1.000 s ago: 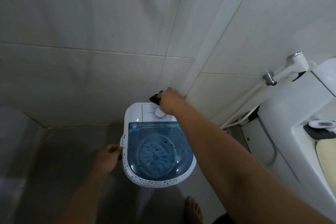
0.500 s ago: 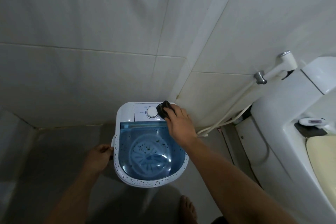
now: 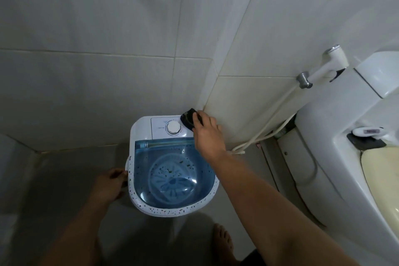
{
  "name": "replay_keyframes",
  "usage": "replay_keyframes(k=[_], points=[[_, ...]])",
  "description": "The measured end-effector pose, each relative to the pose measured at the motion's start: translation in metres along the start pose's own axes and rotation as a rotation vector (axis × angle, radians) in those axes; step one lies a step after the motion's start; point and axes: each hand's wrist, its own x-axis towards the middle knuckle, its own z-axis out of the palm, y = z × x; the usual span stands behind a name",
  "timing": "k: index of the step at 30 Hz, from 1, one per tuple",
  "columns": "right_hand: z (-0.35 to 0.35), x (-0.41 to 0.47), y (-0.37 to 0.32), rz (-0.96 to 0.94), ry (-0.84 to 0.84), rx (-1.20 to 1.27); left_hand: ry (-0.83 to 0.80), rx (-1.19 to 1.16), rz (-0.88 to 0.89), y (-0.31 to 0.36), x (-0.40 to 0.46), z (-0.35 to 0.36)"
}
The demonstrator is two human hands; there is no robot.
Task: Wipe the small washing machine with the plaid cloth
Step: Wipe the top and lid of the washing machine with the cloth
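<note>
A small washing machine (image 3: 172, 166) is sitting on the grey floor (image 3: 64, 179) in the corner of a tiled bathroom, its back close to the wall (image 3: 108, 49). The person is leaning over it, and their right hand (image 3: 208, 134) is pressing a dark folded cloth (image 3: 188, 118) onto the back right corner of the white control panel, just beside the round white dial (image 3: 173, 127); the fingers are lying fairly flat over the cloth, holding it down against the panel. The plaid pattern is too dim to make out from here. Their left hand (image 3: 109, 183) is resting against the machine's left side near the speckled rim, fingers curled in, though I cannot tell if they are truly gripping it. The blue see-through lid (image 3: 172, 170) is lying closed over the tub. A bare foot (image 3: 223, 242) is standing just in front of the machine. To the right, a toilet (image 3: 345, 157) is standing with a spray hose (image 3: 319, 71) hanging on the wall beside it.
</note>
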Motion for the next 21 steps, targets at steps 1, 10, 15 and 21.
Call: replay_keyframes(k=[1,10,15,21], points=[[0.004,-0.007,-0.005,0.023,0.000,0.014,0.006,-0.008,-0.005,-0.001,0.000,0.000],[-0.005,0.000,0.014,-0.022,-0.057,-0.001,0.016,-0.011,-0.044,0.002,0.002,0.001],[-0.004,0.011,-0.006,0.274,-0.048,0.115,0.025,-0.006,-0.046,0.002,0.002,0.001],[-0.004,-0.045,-0.010,-0.085,-0.064,-0.101,0.038,-0.010,-0.029,0.002,-0.001,0.003]])
